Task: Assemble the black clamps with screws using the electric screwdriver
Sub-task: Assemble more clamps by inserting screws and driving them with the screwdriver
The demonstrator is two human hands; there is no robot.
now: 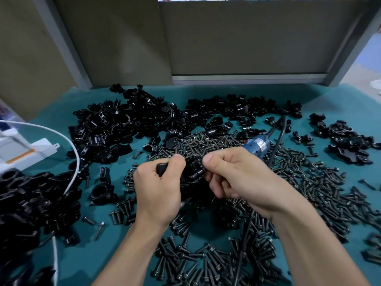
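My left hand [158,188] grips a black clamp [191,170] held above the table's middle, thumb on top of it. My right hand [233,176] pinches the clamp's right side with thumb and fingertips; whether a screw is in those fingers is hidden. The blue electric screwdriver [257,146] lies on the table just behind my right hand, its black cable [277,139] running back and to the front. Black screws [309,182] lie scattered all around and under my hands. Heaps of loose black clamps [123,124] fill the back of the table.
The table has a teal mat [86,263]. More clamps are piled at the left [26,203] and far right [348,141]. A white device [22,149] with a white cable [72,145] sits at the left edge. A grey partition [237,42] stands behind.
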